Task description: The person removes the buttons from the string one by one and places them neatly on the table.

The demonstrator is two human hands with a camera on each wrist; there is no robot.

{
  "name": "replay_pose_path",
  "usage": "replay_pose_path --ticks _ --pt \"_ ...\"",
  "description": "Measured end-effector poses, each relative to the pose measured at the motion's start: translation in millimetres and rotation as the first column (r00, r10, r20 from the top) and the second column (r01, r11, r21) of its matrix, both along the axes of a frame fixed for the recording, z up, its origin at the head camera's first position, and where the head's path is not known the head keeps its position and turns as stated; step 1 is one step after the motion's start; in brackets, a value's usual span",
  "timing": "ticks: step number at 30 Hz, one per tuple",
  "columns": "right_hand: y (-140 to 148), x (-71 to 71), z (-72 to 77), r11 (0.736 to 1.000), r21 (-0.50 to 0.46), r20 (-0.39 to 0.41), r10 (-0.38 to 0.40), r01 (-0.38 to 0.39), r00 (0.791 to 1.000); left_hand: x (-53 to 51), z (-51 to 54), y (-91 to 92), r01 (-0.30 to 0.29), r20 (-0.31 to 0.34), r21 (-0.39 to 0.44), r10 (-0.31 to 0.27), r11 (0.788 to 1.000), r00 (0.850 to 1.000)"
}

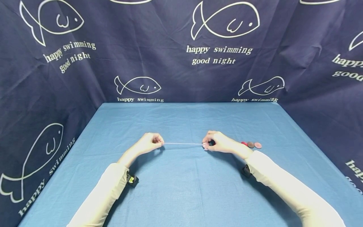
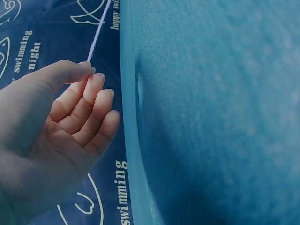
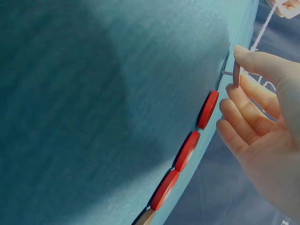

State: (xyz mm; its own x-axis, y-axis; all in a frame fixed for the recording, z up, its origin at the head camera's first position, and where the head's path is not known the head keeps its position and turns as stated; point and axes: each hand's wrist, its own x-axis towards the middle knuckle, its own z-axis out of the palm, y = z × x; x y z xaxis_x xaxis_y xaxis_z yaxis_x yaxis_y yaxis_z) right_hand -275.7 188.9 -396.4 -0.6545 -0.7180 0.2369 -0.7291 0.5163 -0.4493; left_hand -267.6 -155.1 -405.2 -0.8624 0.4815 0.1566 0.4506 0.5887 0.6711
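Note:
A thin white string runs taut and nearly level between the two hands. The left hand pinches one end of it between thumb and index finger, the other fingers loosely bent; the left wrist view shows the string rising from those fingertips. Between thumb and fingers, the right hand holds a round pink button where the string meets it. In the right wrist view this button is seen edge-on, with a short bit of string poking out on its far side. Both hands are just above the table.
To the right, partly behind the right forearm, lies a row with a red button, a brown button and a pink button. Several red buttons show in the right wrist view. Blue cloth covers the table; dark fish-print curtains surround it.

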Motion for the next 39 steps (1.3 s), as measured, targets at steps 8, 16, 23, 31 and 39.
replay_pose_path --ticks 8,16,23,31,39 --pt "3.3 1.5 0.8 1.000 0.000 -0.001 0.006 -0.006 1.000 0.2 0.1 -0.2 -0.001 0.005 0.009 0.001 1.000 1.000" --pt "5.1 2.4 1.5 1.000 0.012 0.001 -0.008 0.008 1.000 -1.5 -1.9 -1.5 -0.005 0.003 -0.003 0.005 1.000 1.000" --pt "6.3 0.7 -0.1 1.000 0.009 -0.009 -0.003 0.003 1.000 -1.7 -1.9 -2.4 -0.004 -0.002 -0.005 0.004 1.000 1.000" --pt "6.9 1.5 -0.5 1.000 0.028 -0.002 -0.012 0.012 1.000 -1.4 -1.8 -2.3 -0.007 -0.001 -0.004 0.007 1.000 1.000" --pt "7.8 0.3 -2.0 0.999 0.038 -0.017 -0.005 0.006 1.000 -1.0 -1.8 -2.4 -0.008 0.001 0.004 0.008 1.000 1.000"
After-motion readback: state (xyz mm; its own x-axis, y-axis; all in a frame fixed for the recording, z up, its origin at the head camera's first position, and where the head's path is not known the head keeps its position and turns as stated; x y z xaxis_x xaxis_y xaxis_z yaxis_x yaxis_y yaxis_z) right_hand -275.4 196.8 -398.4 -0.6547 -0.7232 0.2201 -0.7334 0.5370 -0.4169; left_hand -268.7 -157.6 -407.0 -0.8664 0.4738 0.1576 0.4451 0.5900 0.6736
